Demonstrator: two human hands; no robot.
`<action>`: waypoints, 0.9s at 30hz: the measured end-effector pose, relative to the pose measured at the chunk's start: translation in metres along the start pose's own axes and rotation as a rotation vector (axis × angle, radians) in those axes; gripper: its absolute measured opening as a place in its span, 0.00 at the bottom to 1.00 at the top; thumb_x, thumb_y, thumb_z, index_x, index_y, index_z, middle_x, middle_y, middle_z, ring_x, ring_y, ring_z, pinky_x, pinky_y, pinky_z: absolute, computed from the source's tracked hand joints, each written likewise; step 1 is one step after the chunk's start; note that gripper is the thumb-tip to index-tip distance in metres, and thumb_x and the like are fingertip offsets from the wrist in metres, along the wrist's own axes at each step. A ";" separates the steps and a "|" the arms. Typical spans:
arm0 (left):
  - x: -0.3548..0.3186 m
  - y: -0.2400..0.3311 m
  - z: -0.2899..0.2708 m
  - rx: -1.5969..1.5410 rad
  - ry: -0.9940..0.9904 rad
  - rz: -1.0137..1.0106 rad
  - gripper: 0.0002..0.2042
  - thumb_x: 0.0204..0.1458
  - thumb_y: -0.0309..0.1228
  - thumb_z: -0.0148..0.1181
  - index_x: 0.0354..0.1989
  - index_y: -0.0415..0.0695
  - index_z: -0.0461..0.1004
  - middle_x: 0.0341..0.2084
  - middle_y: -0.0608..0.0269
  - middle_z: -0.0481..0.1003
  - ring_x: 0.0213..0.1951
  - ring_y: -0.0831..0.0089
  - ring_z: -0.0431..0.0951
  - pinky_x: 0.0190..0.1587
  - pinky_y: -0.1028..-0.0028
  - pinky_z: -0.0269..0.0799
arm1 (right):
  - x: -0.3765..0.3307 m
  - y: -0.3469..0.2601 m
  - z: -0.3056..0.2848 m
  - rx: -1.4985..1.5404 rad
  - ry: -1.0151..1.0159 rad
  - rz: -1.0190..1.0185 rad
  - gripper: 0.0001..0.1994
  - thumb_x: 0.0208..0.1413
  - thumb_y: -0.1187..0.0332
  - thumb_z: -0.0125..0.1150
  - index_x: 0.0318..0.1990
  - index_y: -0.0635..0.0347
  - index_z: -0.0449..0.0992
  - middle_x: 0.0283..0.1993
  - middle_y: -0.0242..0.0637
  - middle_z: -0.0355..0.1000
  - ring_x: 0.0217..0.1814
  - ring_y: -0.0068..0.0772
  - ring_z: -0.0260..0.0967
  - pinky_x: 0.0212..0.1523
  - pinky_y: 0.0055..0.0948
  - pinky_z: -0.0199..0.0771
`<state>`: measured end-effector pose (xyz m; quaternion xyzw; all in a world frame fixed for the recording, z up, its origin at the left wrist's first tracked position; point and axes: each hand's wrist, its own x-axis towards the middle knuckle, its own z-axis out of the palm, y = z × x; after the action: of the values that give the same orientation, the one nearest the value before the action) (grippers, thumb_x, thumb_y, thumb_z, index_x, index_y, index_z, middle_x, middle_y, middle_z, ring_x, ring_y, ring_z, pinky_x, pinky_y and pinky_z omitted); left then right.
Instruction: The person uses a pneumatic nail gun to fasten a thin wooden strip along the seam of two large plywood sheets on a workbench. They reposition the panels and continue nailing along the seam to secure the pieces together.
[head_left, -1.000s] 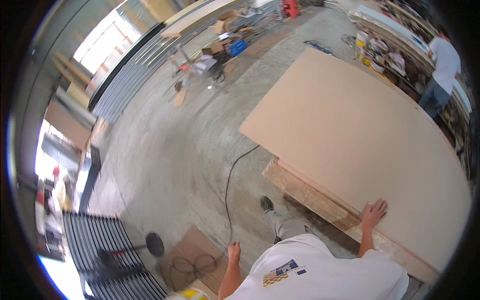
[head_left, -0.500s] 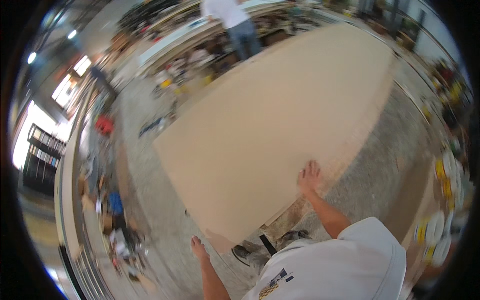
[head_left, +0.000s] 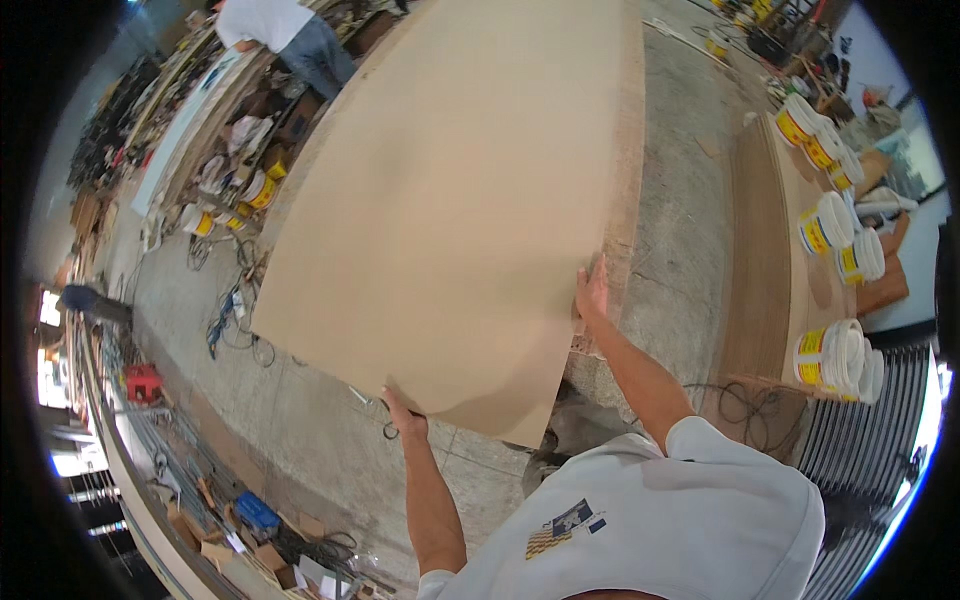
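Observation:
A large smooth tan board (head_left: 430, 240) stretches away in front of me, its near corner tilting toward my waist. My left hand (head_left: 405, 415) is closed on its near edge, thumb on top and the other fingers hidden below. At the right edge my right hand (head_left: 592, 288) grips the same board, its thumb on the upper face and its fingers at the side. Under the board, a rougher, dusty surface (head_left: 622, 225) shows along the right.
A person (head_left: 290, 45) in a white shirt leans over a cluttered bench at the far left. White and yellow buckets (head_left: 825, 222) stand on a wooden stack (head_left: 755, 250) at right. Cables (head_left: 225, 310), a red case (head_left: 143, 384) and a blue object (head_left: 257, 512) lie on the left.
My left hand has gone from beside the board to holding its near edge. My right hand has moved from flat on the top to the right edge. My view has swung to the right.

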<state>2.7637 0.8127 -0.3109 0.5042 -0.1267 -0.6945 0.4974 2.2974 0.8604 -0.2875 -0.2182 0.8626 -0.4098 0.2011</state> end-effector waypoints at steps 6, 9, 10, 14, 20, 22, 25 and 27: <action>0.003 0.012 0.018 -0.168 -0.099 0.006 0.37 0.66 0.61 0.44 0.75 0.48 0.53 0.71 0.59 0.58 0.69 0.54 0.61 0.66 0.53 0.66 | -0.007 -0.001 0.010 0.044 0.010 0.056 0.35 0.72 0.61 0.48 0.79 0.60 0.41 0.81 0.51 0.44 0.82 0.53 0.43 0.79 0.44 0.49; 0.002 0.011 0.013 -0.199 -0.026 -0.076 0.36 0.66 0.61 0.43 0.75 0.48 0.54 0.71 0.59 0.58 0.69 0.54 0.61 0.66 0.52 0.66 | -0.009 0.010 0.015 0.043 0.027 0.080 0.33 0.72 0.62 0.47 0.78 0.61 0.44 0.80 0.51 0.48 0.81 0.54 0.47 0.77 0.44 0.51; -0.007 0.018 0.031 -0.197 0.004 -0.082 0.36 0.66 0.60 0.42 0.75 0.49 0.54 0.70 0.59 0.59 0.69 0.54 0.61 0.66 0.52 0.66 | -0.011 -0.005 0.011 0.056 0.023 0.099 0.32 0.72 0.62 0.47 0.78 0.61 0.45 0.79 0.52 0.50 0.80 0.55 0.49 0.77 0.44 0.53; -0.015 0.015 0.051 -0.236 -0.018 -0.145 0.35 0.66 0.59 0.42 0.74 0.49 0.54 0.70 0.60 0.59 0.68 0.54 0.62 0.65 0.52 0.66 | -0.010 -0.003 0.009 0.069 0.094 0.064 0.30 0.73 0.62 0.47 0.77 0.61 0.50 0.76 0.54 0.57 0.77 0.55 0.56 0.74 0.43 0.58; -0.003 -0.018 0.049 -0.239 0.014 -0.126 0.37 0.62 0.61 0.47 0.74 0.51 0.57 0.69 0.60 0.62 0.69 0.53 0.62 0.68 0.48 0.61 | 0.017 -0.001 0.006 0.114 0.081 0.145 0.26 0.73 0.61 0.48 0.73 0.64 0.59 0.72 0.54 0.64 0.74 0.49 0.61 0.72 0.40 0.60; -0.004 -0.019 0.054 -0.225 -0.044 -0.133 0.38 0.63 0.61 0.45 0.74 0.50 0.56 0.71 0.60 0.60 0.70 0.54 0.60 0.70 0.48 0.59 | 0.021 -0.013 0.005 -0.009 0.056 0.301 0.23 0.73 0.61 0.49 0.68 0.66 0.64 0.65 0.52 0.70 0.66 0.47 0.67 0.67 0.40 0.65; 0.005 -0.029 0.051 -0.114 -0.013 -0.060 0.38 0.64 0.62 0.42 0.76 0.48 0.53 0.73 0.60 0.56 0.72 0.56 0.57 0.73 0.50 0.53 | 0.027 0.007 0.004 0.060 0.113 0.242 0.17 0.72 0.62 0.51 0.54 0.68 0.73 0.49 0.48 0.76 0.50 0.41 0.71 0.54 0.40 0.70; 0.010 -0.030 0.067 0.000 0.047 0.016 0.37 0.66 0.60 0.41 0.76 0.47 0.53 0.73 0.60 0.57 0.73 0.58 0.56 0.74 0.52 0.50 | 0.042 0.037 0.006 0.070 0.172 0.070 0.17 0.72 0.63 0.52 0.52 0.71 0.77 0.48 0.50 0.78 0.46 0.43 0.72 0.51 0.39 0.71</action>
<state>2.6913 0.7970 -0.3057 0.5192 -0.1190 -0.6784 0.5061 2.2579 0.8547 -0.3280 -0.1447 0.8690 -0.4496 0.1479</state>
